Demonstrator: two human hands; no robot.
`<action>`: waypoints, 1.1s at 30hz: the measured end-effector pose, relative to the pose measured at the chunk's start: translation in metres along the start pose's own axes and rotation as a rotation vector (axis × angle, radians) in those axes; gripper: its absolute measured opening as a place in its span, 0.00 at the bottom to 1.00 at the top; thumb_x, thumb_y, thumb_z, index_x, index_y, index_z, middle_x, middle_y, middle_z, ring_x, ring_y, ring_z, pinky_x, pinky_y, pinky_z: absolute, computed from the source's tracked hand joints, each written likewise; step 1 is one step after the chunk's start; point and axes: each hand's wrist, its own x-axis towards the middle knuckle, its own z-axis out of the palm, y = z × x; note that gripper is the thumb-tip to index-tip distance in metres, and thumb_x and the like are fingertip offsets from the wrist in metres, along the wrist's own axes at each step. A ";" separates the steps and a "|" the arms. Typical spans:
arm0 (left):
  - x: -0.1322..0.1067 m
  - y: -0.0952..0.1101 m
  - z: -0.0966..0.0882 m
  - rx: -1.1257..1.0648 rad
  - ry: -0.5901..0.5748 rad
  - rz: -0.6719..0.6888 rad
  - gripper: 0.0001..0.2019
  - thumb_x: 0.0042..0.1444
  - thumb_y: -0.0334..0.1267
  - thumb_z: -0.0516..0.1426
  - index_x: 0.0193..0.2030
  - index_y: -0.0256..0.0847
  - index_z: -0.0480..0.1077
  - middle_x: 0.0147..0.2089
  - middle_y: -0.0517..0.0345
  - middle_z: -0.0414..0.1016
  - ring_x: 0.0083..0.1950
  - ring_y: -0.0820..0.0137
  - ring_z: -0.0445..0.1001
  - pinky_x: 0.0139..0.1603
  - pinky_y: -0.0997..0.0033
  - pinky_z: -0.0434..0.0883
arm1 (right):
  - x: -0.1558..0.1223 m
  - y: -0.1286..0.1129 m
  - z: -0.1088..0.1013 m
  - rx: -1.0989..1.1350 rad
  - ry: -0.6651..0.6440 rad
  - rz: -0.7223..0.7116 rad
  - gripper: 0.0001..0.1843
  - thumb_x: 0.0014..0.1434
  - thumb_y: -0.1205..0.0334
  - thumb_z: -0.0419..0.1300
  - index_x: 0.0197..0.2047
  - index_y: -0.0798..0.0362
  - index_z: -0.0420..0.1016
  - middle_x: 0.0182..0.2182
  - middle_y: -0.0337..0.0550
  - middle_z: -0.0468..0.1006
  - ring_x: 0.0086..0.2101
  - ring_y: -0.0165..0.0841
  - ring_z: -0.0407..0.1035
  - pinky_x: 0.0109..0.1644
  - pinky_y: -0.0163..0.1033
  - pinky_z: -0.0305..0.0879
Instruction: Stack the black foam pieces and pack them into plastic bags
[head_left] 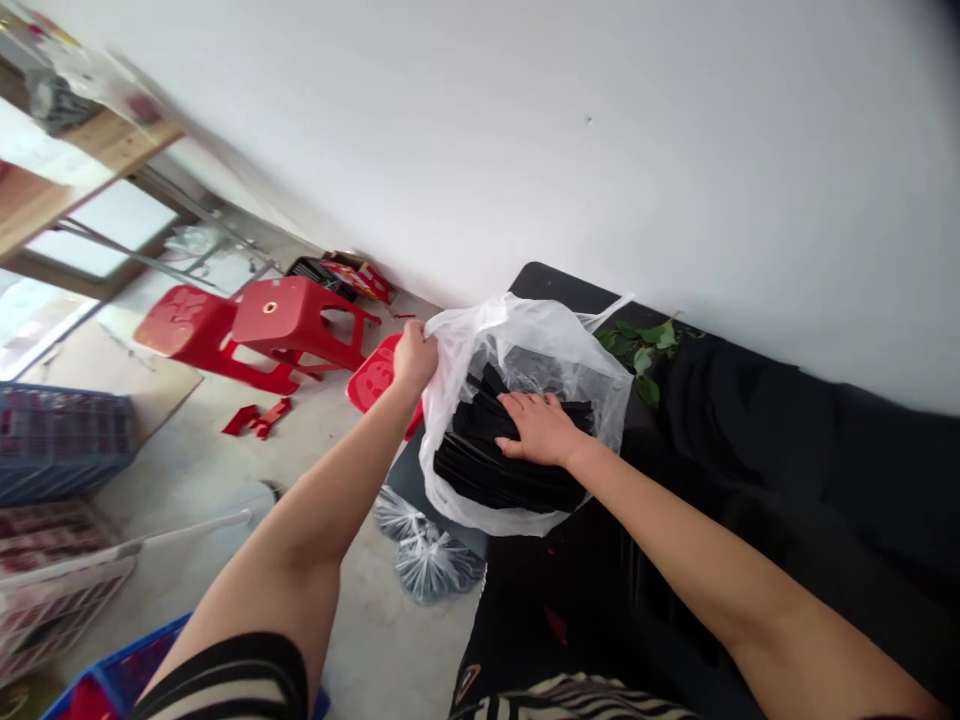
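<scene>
A white translucent plastic bag (457, 470) sits on a black cloth-covered surface (795, 480), its mouth pulled open. Inside lies a stack of flat black strips (487, 465), their material hard to tell. My left hand (415, 358) grips the bag's upper edge, bunching the plastic in its fingers. My right hand (538, 428) rests flat on top of the black strips, fingers slightly apart and inside the bag's opening. The bottom of the stack is hidden by the plastic.
Green leaves (643, 350) lie beyond the bag against a white wall (600, 150). The floor holds red plastic stools (292, 325), red fragments (256, 420) and tied clear bags (429, 555). A blue crate (60, 440) stands at the left.
</scene>
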 end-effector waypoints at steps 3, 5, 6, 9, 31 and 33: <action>-0.022 0.029 -0.004 0.040 0.077 0.460 0.22 0.54 0.35 0.55 0.58 0.40 0.65 0.58 0.45 0.68 0.61 0.54 0.64 0.63 0.53 0.59 | 0.000 -0.002 -0.003 -0.031 0.008 0.023 0.43 0.56 0.39 0.57 0.68 0.53 0.56 0.64 0.55 0.63 0.58 0.52 0.60 0.63 0.65 0.49; -0.034 0.046 0.009 0.072 -0.157 0.788 0.18 0.57 0.36 0.52 0.54 0.43 0.69 0.55 0.48 0.71 0.59 0.56 0.66 0.63 0.54 0.61 | 0.002 0.000 -0.005 -0.039 0.031 -0.007 0.44 0.56 0.36 0.56 0.67 0.53 0.56 0.63 0.55 0.64 0.57 0.52 0.61 0.61 0.66 0.53; -0.036 0.054 0.021 0.119 -0.335 0.888 0.16 0.58 0.36 0.50 0.52 0.44 0.71 0.52 0.50 0.73 0.56 0.57 0.68 0.60 0.56 0.64 | 0.004 0.001 -0.006 -0.034 0.038 -0.024 0.43 0.56 0.35 0.55 0.66 0.54 0.57 0.63 0.56 0.64 0.57 0.53 0.61 0.60 0.67 0.54; -0.032 0.068 0.066 0.350 -0.719 0.946 0.19 0.57 0.32 0.48 0.52 0.42 0.72 0.53 0.49 0.75 0.55 0.58 0.71 0.57 0.59 0.66 | 0.010 0.006 -0.007 -0.044 -0.004 -0.028 0.43 0.56 0.34 0.55 0.64 0.56 0.60 0.63 0.60 0.62 0.58 0.55 0.60 0.60 0.69 0.53; -0.130 0.218 0.108 -0.454 -1.004 0.000 0.17 0.57 0.45 0.55 0.50 0.41 0.70 0.48 0.51 0.79 0.46 0.65 0.78 0.45 0.69 0.73 | -0.183 0.110 -0.069 0.463 0.668 0.587 0.18 0.62 0.54 0.57 0.54 0.46 0.71 0.53 0.42 0.73 0.52 0.35 0.68 0.59 0.41 0.63; -0.147 0.239 0.142 -0.484 -0.951 -0.084 0.20 0.57 0.43 0.55 0.54 0.38 0.67 0.54 0.46 0.76 0.51 0.65 0.77 0.47 0.70 0.72 | -0.212 0.171 -0.069 0.473 0.755 0.866 0.21 0.65 0.55 0.49 0.57 0.55 0.67 0.55 0.55 0.70 0.50 0.38 0.70 0.56 0.46 0.66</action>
